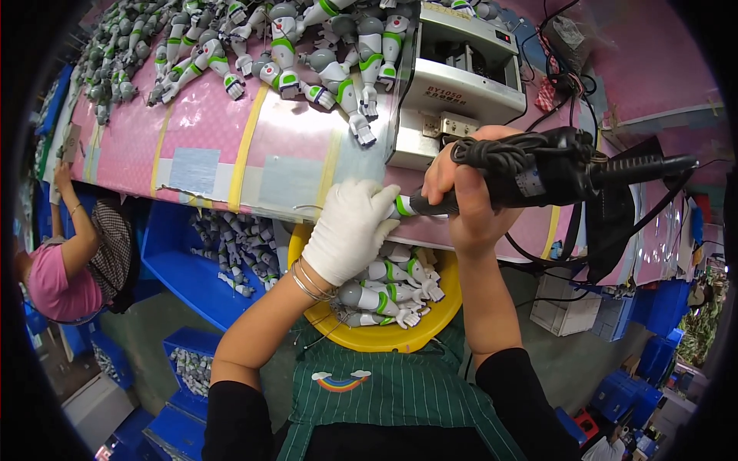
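Head view, frame centre: your gloved left hand (350, 228) grasps a toy part (402, 206) at the pink table's edge (231, 201); right hand (465, 192) clenches the black power tool (553, 165); yellow basin (384, 334) just below.

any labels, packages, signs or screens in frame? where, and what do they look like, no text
Label: dark lettering on the grey machine front, above the right hand.
Switch: small, red and black, machine top right.
Tape patches: pale blue rectangles on the pink table.
Bag: clear plastic, crumpled, top right.
No screens or signs.
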Action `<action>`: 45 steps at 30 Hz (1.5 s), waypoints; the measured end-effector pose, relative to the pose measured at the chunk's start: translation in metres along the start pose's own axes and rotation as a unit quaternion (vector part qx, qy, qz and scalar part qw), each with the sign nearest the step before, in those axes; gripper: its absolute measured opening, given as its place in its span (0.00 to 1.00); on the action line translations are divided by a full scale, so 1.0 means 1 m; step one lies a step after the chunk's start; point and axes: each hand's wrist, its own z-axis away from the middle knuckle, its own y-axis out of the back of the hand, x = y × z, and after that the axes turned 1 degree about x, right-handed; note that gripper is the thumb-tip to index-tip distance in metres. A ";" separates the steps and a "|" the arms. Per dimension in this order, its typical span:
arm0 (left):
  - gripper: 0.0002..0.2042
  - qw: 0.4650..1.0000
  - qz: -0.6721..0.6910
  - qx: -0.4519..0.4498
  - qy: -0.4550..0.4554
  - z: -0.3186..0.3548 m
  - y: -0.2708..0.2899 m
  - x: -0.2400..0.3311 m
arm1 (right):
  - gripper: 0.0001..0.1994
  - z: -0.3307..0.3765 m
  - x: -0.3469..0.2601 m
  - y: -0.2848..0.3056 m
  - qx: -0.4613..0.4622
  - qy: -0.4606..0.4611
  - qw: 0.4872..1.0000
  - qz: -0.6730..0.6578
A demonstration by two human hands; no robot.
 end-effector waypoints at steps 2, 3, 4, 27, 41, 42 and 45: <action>0.22 1.000 0.001 0.000 0.000 0.001 0.000 0.000 | 0.16 0.003 0.002 0.003 -0.009 0.010 1.000 0.021; 0.22 1.000 0.002 0.000 -0.002 0.001 -0.001 0.000 | 0.16 0.004 0.002 0.003 -0.018 0.021 0.999 0.043; 0.22 1.000 0.002 0.000 -0.001 0.001 0.000 0.000 | 0.16 0.004 0.002 0.002 -0.019 0.020 0.999 0.042; 0.18 0.964 0.097 -0.242 -0.052 0.077 0.014 0.008 | 0.08 -0.030 -0.065 0.005 0.056 -0.006 0.995 -0.081; 0.12 0.927 -0.343 0.052 -0.142 -0.111 0.056 -0.097 | 0.04 -0.075 -0.032 -0.008 0.054 0.073 0.993 0.075; 0.12 0.927 -0.341 0.050 -0.146 -0.106 0.055 -0.098 | 0.04 -0.077 -0.034 -0.008 0.034 0.057 0.995 0.071; 0.08 0.937 -0.316 -0.066 -0.132 -0.077 0.057 -0.086 | 0.04 -0.074 -0.041 -0.011 0.070 0.038 0.996 0.045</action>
